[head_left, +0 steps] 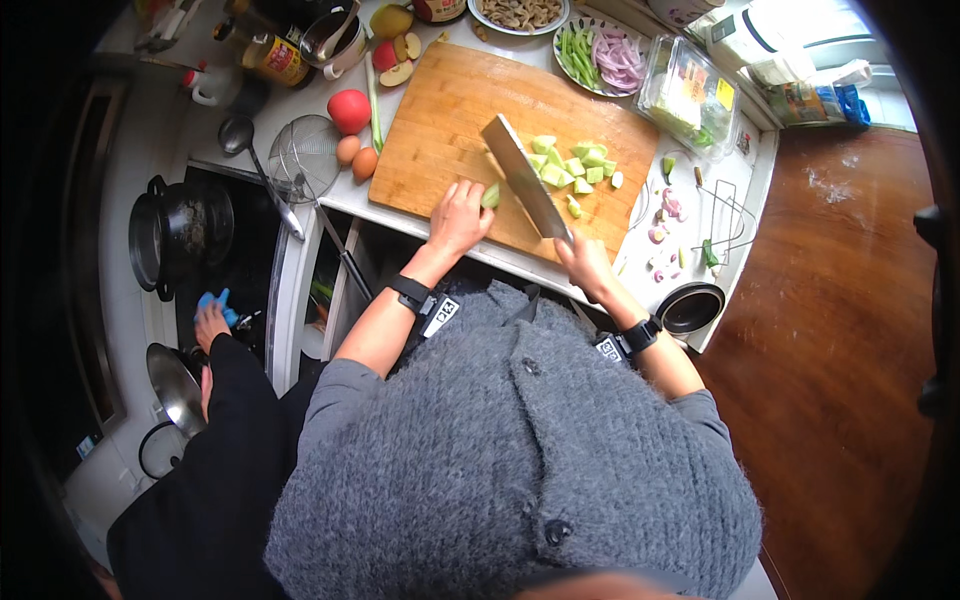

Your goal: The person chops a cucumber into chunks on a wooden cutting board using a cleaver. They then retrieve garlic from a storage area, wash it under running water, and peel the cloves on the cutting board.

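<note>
Near wooden flooring [820,310], on the desk's [640,262] board [430,120], a green chunk [490,196] is being gripped by the left hand [459,218], a cleaver [524,178] by the right hand [586,266]; onion [618,60] is being held by a plate [600,92].

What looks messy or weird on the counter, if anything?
Pinkish and green vegetable scraps lie scattered on the white counter, right of the cutting board. That looks messy because most green chunks are gathered on the board.

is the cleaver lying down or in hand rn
In hand: the right hand grips the cleaver, which slants between the left hand and the green chunks. Cannot tell whether it touches the board.
</note>
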Available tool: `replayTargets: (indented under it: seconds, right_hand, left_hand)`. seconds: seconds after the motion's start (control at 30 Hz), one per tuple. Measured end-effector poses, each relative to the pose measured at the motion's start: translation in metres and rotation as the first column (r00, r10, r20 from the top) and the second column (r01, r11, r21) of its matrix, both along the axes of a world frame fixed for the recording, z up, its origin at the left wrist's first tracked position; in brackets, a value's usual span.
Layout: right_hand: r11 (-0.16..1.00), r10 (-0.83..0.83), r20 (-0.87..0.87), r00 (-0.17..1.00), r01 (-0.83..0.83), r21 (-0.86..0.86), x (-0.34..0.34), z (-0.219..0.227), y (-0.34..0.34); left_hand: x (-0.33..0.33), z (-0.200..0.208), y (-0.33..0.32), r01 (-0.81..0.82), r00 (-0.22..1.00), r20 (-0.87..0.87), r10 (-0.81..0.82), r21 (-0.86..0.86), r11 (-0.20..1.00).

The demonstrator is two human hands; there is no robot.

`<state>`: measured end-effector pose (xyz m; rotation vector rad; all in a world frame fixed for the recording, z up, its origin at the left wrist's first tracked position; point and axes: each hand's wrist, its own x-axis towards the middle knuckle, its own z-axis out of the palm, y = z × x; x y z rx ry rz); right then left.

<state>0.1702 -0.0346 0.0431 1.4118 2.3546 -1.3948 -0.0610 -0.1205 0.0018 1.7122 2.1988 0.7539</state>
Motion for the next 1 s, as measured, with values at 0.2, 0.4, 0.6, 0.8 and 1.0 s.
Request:
replayTargets:
  seconds: [0.2,0.4,0.6,0.8,1.0]
  right_hand:
    - [0.996,0.03,0.049,0.998,-0.034,0.088,0.024,0.021,0.002]
    - [0.966,0.193,0.16,0.968,-0.216,0.143,0.02,0.055,-0.007]
    - [0.931,0.313,0.291,0.904,-0.352,0.093,0.002,0.075,0.015]
    - [0.918,0.373,0.258,0.891,-0.395,0.035,0.005,0.067,0.032]
    - [0.924,0.322,0.111,0.94,-0.337,0.182,-0.027,0.009,0.013]
  left_hand:
    - [-0.032,-0.011,0.005,0.018,0.974,0.223,-0.046,0.124,0.992]
    - [-0.02,-0.014,-0.002,-0.042,0.962,0.274,-0.01,0.182,0.982]
    - [-0.014,-0.013,0.006,0.132,0.991,-0.031,-0.131,0.411,0.902]
    - [-0.017,-0.019,0.005,0.176,0.984,-0.085,-0.154,0.452,0.874]
    - [-0.022,-0.023,0.002,0.215,0.976,-0.115,-0.184,0.398,0.892]
